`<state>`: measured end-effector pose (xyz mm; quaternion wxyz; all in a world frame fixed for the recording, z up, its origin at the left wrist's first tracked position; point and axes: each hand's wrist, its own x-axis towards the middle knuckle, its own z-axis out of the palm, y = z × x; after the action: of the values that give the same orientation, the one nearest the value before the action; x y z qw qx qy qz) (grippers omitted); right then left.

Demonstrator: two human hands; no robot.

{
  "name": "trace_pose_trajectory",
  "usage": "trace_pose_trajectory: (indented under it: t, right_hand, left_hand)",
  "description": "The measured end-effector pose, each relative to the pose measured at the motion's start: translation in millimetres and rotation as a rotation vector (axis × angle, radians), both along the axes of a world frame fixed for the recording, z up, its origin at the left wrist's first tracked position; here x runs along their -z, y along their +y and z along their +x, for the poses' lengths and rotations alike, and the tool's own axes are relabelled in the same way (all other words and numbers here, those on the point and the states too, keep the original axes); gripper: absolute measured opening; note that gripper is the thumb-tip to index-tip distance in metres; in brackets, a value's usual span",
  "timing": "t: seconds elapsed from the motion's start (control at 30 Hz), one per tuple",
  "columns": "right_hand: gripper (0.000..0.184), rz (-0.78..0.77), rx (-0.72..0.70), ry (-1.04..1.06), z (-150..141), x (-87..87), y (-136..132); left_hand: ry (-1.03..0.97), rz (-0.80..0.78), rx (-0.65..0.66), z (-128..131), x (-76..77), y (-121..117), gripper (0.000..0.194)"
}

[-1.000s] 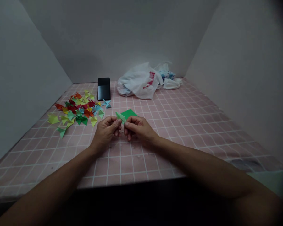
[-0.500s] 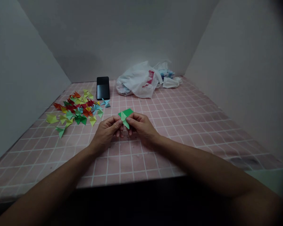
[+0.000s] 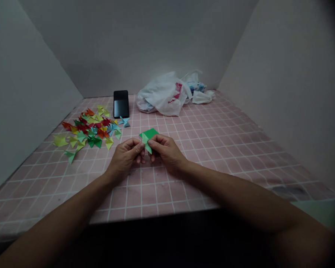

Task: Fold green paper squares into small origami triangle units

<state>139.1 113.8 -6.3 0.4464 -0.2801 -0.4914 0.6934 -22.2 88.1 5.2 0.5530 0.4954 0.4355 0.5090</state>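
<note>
Between my two hands is a light green folded paper (image 3: 146, 144), narrow and pointed at its lower end. My left hand (image 3: 127, 154) pinches its left edge between thumb and fingers. From the other side, my right hand (image 3: 167, 150) pinches it too, thumb on top. Just beyond the fingertips lies a darker green square of paper (image 3: 150, 133), partly hidden by the folded piece and my fingers. Off to the left, a pile of small folded paper pieces (image 3: 94, 140) in red, orange, yellow, green and blue covers part of the tablecloth.
A black phone (image 3: 121, 104) rests behind the pile. White plastic bags (image 3: 164, 95) with red print lie crumpled near the back wall, with a small white crumpled piece (image 3: 202, 97) beside them. Pink checked cloth (image 3: 226, 149) covers the table; walls rise on three sides.
Both hands keep their pinch on the folded light green paper, which has turned slightly and shifted a little left. The view has moved very slightly.
</note>
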Motion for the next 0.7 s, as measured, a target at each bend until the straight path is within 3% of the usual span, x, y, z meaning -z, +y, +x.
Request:
trace_pose_trajectory:
  t: [0.7]
  right_hand:
    - [0.030, 0.025, 0.004, 0.011, -1.5, 4.9, 1.7]
  left_hand:
    - [-0.014, -0.019, 0.007, 0.4, -0.3, -0.3, 0.031]
